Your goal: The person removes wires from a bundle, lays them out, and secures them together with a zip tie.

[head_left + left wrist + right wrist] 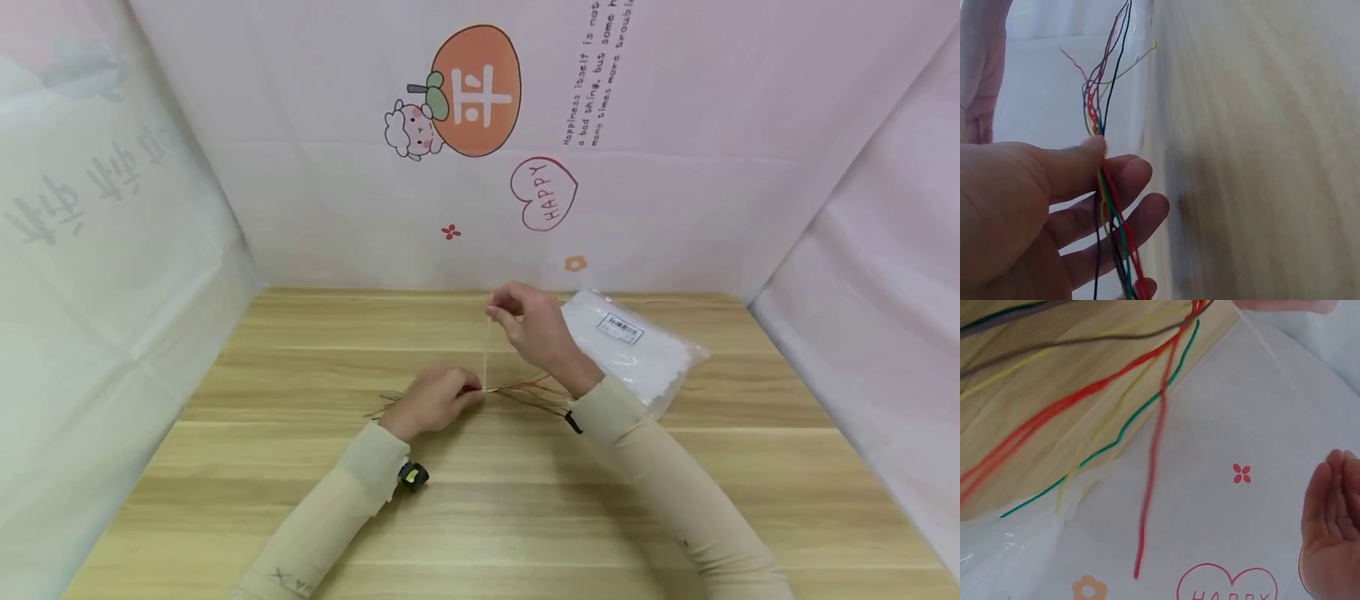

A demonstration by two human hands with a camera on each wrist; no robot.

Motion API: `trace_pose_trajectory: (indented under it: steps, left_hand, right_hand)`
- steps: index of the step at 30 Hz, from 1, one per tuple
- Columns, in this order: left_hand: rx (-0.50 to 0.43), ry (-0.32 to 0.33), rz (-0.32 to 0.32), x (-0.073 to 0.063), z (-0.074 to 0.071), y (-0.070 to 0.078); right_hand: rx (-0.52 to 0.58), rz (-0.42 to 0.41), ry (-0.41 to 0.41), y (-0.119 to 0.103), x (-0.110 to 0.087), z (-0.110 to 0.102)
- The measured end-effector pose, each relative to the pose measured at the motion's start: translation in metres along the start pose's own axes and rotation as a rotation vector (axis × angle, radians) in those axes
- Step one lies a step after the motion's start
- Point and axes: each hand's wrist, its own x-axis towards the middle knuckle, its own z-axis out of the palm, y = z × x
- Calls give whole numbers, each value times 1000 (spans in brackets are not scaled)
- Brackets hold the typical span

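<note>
A bundle of thin coloured wires (504, 389), red, green, yellow and dark, lies across the middle of the table. My left hand (435, 402) pinches the bundle between thumb and fingers; in the left wrist view the wires (1109, 178) run across its curled fingers. From the pinched spot a thin, whitish cable tie (485, 350) rises nearly straight. Its upper end is pinched by my right hand (534, 323), raised above the table. The right wrist view has the loose wire ends (1088, 392) fanned out and the right hand (1333, 534) at the edge.
A clear plastic bag (637, 358) with white contents and a barcode label lies right of the wires, partly behind the right forearm. The wooden table (480, 517) is walled by white printed cloth (337, 167) at the back and both sides.
</note>
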Motion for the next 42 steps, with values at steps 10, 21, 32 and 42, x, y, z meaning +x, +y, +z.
trace_pose_trajectory:
  steps: [10,21,32,42]
  left_hand:
    - [22,-24,-48,-1,-2,2]
    - [-67,-6,-51,0,-13,8]
    - [-14,55,-57,1,-19,10]
    - [392,195,202,-10,-11,1]
  right_hand:
    - [-225,146,-402,-9,-17,-1]
    - [-673,-172,-552,5,-48,30]
    - [-712,-277,-403,21,-57,43]
    - [-734,-440,-295,31,-64,36]
